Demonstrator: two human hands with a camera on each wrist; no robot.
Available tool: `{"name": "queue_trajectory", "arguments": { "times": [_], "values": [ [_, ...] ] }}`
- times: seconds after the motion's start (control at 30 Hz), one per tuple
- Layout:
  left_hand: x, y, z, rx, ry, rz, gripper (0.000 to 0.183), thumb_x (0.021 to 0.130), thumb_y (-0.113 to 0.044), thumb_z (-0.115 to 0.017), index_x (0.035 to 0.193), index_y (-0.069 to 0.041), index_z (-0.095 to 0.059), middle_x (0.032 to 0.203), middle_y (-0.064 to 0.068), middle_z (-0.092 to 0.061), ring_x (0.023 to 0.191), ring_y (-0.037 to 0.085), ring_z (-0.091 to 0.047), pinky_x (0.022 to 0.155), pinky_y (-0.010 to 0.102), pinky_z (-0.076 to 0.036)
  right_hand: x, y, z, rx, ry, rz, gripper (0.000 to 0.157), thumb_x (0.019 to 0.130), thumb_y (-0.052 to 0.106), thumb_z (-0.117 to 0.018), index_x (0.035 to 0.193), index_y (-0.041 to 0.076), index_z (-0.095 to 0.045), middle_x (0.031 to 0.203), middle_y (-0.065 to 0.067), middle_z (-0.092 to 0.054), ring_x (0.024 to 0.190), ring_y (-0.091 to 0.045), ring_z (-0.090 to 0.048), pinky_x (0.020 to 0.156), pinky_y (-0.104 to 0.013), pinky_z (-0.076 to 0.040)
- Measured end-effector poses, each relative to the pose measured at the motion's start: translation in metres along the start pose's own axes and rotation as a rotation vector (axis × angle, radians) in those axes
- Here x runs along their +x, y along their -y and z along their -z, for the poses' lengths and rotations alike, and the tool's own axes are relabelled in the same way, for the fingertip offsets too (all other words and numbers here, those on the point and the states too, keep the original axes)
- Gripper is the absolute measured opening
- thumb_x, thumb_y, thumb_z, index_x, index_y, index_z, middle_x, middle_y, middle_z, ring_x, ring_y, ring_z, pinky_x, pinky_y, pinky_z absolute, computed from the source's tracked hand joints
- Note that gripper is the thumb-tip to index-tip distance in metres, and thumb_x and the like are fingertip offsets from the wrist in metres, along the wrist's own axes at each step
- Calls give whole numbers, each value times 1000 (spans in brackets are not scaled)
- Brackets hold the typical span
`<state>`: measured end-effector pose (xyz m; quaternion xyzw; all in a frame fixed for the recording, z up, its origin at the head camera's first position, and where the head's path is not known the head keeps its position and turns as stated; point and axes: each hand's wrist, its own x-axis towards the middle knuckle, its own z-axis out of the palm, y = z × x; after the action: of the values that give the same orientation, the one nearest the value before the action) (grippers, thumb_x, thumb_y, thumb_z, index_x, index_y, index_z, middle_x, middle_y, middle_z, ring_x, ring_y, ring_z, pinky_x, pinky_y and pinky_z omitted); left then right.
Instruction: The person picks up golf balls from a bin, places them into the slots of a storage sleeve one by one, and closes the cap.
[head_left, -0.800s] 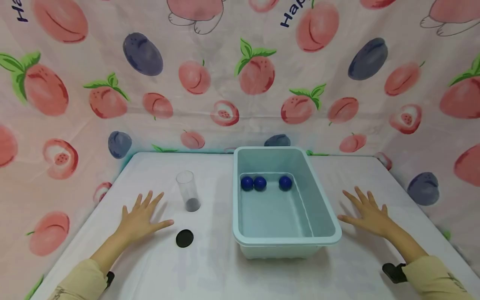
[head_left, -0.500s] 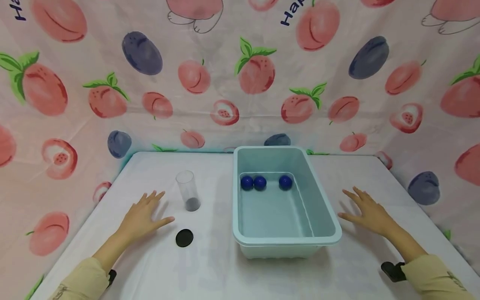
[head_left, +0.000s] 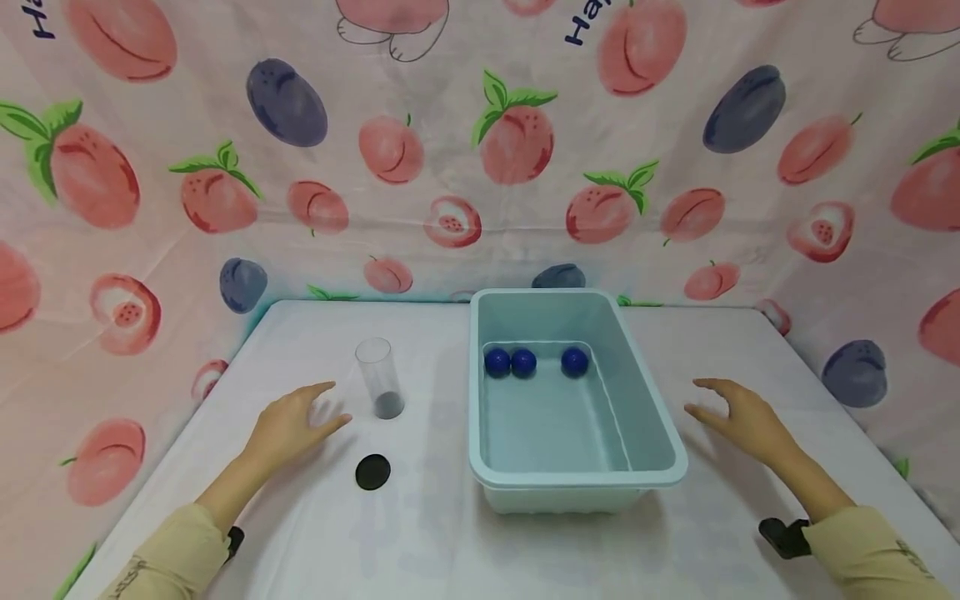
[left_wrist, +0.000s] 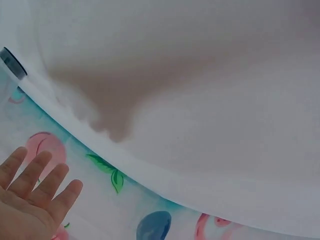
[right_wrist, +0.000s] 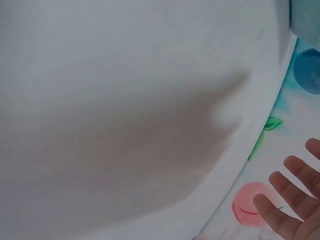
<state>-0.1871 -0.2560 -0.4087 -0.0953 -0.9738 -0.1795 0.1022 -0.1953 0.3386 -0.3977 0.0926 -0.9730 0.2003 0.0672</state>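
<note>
A tall, clear tumbler (head_left: pixel 380 375) stands upright on the white table (head_left: pixel 420 542), its rim a thin circle, its base grey. It is at 2 o'clock from the person's left hand (head_left: pixel 287 427), near the fingertips but apart. A flat, round black disc (head_left: pixel 372 472) lies at 4 o'clock from that hand. At 9 o'clock from the right hand (head_left: pixel 753 427) sits a pale blue-green basin (head_left: pixel 551 429) with rounded corners; three navy balls (head_left: pixel 523 362) rest at its 12 o'clock end, two side by side, the third a little apart.

From overhead I see mainly a thumb and one finger of each hand, parted wide. The wrist views show the palm side instead, with four fingers of each hand slightly spread. At 10 o'clock in the left wrist view, a dark-rimmed piece (left_wrist: pixel 13 63) is cut off; I cannot tell what it is. The right wrist view catches only the basin's corner, at 2 o'clock.
</note>
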Motion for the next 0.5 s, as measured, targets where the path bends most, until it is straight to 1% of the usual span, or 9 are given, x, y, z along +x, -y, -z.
{"name": "queue_trajectory", "arguments": {
  "times": [0.17,0.3,0.4,0.43,0.47,0.5],
  "values": [
    [5,-4,3,-21,-9,11,63,82,-42,-69,128,-2,-55,123,23,-61,112,43,-56,88,57,-46,3,7,6,25,-47,-4,45,86,18,-68,118,-10,-55,114,-37,-57,98,-54,-56,75,-60,-50],
    [8,-8,4,-52,-11,29,62,82,-41,-69,129,-3,-54,118,22,-64,106,44,-59,85,57,-47,4,14,11,86,-65,-19,43,89,18,-65,120,-10,-54,114,-36,-57,100,-54,-57,76,-59,-51],
    [8,-11,5,-74,-21,42,61,83,-40,-69,129,-3,-54,113,23,-65,100,45,-61,81,56,-48,5,16,14,144,-103,0,40,90,16,-64,118,-10,-55,111,-36,-59,97,-52,-59,72,-55,-54],
    [9,-11,5,-83,-26,45,61,83,-39,-70,129,-3,-54,113,23,-65,100,45,-61,81,56,-48,5,17,15,162,-113,4,39,90,17,-63,118,-10,-56,110,-35,-60,95,-51,-61,70,-49,-56],
    [9,-12,5,-95,-30,48,61,83,-39,-70,129,-3,-54,112,23,-65,100,45,-61,81,56,-48,6,18,16,183,-121,5,38,91,17,-63,118,-10,-56,108,-34,-61,91,-43,-65,68,-43,-57],
    [10,-12,5,-107,-36,50,61,83,-39,-70,129,-3,-54,112,24,-65,100,45,-60,81,56,-48,6,19,18,207,-127,4,38,91,17,-62,118,-9,-57,107,-33,-62,87,-33,-68,66,-36,-58]
  ]
}}
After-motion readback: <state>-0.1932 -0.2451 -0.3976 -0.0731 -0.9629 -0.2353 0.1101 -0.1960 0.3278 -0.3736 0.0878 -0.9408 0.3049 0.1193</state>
